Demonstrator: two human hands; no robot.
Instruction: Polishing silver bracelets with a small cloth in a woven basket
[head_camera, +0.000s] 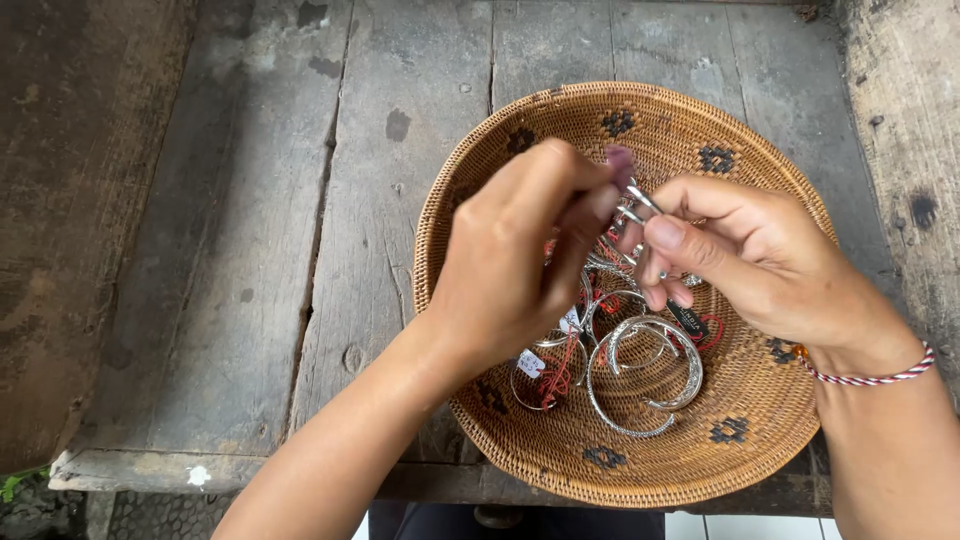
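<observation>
Both hands met over a round woven rattan basket (520, 150) with small dark diamond motifs, which sat on a weathered grey wooden plank table (300, 200). The left hand (515, 270) had its fingertips pressed together on a small purple-tipped piece (620, 165) at the top of a slim silver metal piece (640, 200), and the right hand (750, 260) pinched that same silver piece from the other side between thumb and forefinger — so the item hung between the two hands, above the basket's middle, just clear of the heap below. How the purple tip and the silver part joined could not be told; the fingers hid it. Beneath lay a tangle of silver open cuff bracelets (645, 375) with red strings and small white tags (530, 362), some overlapping each other. To handle such a small thing well, it seemed wise to keep both pinches close to the fingertips, hold the work over the basket so a slip would land inside, and lift clear of the red strings — they looked ready to snag. A red-and-white twisted cord bracelet (870, 378) circled the right wrist.
</observation>
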